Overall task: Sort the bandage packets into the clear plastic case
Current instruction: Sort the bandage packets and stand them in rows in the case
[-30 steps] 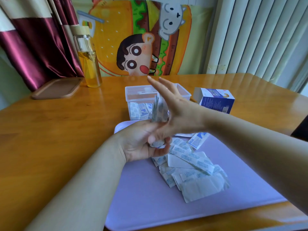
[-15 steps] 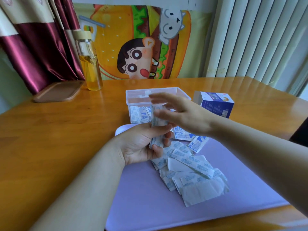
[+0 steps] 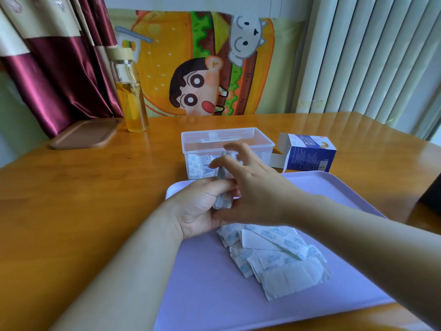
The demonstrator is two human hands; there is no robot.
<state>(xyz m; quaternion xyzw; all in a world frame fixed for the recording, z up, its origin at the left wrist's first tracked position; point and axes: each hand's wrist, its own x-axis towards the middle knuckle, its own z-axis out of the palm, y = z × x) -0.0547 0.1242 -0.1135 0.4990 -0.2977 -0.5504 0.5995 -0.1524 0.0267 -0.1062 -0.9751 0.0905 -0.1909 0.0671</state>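
Note:
My left hand (image 3: 199, 206) grips an upright stack of bandage packets (image 3: 223, 200) above the far left corner of the lilac tray (image 3: 214, 295). My right hand (image 3: 253, 187) rests against the same stack, fingers spread over its top and thumb under it. A loose pile of white and blue bandage packets (image 3: 274, 256) lies on the tray just below both hands. Behind the hands stands the clear plastic case (image 3: 250, 139), lid off, with several packets (image 3: 198, 166) upright in its left part.
A blue and white cardboard box (image 3: 307, 155) lies open to the right of the case. At the back left of the wooden table (image 3: 83, 199) stand a glass bottle (image 3: 130, 91) of yellow liquid and a brown board (image 3: 84, 133).
My right hand dropped from open and raised to closing over the top of the stack. The left hand kept hold of the stack. The camera view tilted down a little.

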